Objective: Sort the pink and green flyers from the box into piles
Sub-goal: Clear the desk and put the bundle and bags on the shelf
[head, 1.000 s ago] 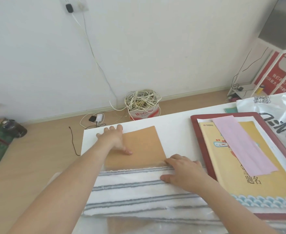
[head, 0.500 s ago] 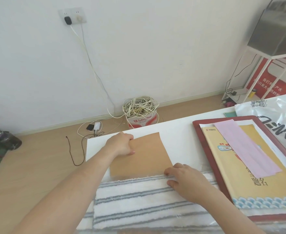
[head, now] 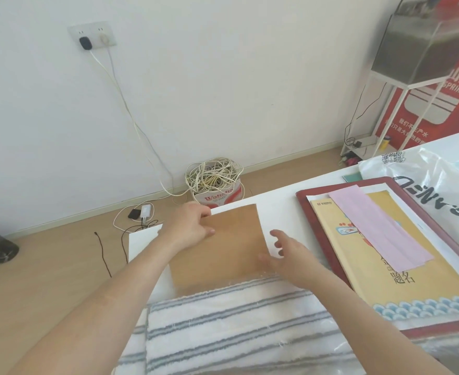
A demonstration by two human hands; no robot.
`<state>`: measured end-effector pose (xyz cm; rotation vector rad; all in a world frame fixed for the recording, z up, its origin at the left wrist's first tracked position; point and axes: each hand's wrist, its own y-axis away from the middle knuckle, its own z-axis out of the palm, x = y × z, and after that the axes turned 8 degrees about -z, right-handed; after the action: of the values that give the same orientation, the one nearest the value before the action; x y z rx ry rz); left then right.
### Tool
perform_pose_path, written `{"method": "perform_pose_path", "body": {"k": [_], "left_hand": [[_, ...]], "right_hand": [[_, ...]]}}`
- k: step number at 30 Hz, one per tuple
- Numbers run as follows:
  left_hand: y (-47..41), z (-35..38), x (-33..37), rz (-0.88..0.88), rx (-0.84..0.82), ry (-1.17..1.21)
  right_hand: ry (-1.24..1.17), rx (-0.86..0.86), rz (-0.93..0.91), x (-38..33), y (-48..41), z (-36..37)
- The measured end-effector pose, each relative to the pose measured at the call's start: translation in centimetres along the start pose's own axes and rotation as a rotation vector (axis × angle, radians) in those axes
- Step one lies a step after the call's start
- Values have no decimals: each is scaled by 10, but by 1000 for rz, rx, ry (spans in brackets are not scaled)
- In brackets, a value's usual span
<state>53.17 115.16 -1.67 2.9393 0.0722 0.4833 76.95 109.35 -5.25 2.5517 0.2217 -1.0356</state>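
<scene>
A flat brown cardboard piece (head: 231,244) lies on the white table (head: 277,201). My left hand (head: 189,226) grips its far left corner, fingers curled over the edge. My right hand (head: 288,253) hovers at the cardboard's right edge with fingers spread and relaxed, the thumb near the edge. A pink flyer (head: 380,231) lies diagonally on a yellow booklet (head: 412,280) inside a dark red tray (head: 304,196) to the right. A small green sheet corner (head: 351,176) shows behind the tray.
A white towel with grey stripes (head: 236,328) covers the near table. A white plastic bag (head: 434,190) lies at the far right. On the floor beyond are a box of coiled cables (head: 213,182), a charger and a white metal stand (head: 385,117).
My right hand lifted off the towel's edge and now hovers open beside the cardboard. My left hand went from flat on the cardboard to gripping its far left corner. The camera tilted up.
</scene>
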Motion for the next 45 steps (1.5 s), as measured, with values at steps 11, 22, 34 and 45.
{"method": "perform_pose_path", "body": {"k": [11,22,34,45], "left_hand": [[34,-68,18,77,734,294],[60,-23,-4,488,528,-7],[89,-170,75,383,417,-207],[79,-207,164,465,298,245]], "right_hand": [[-529,238,-90,-51,-50,-44],[-959,101,103,-82,-48,-107],[-494,44,-531,-74,60,-129],[-539,785,-429,-44,125,-145]]}}
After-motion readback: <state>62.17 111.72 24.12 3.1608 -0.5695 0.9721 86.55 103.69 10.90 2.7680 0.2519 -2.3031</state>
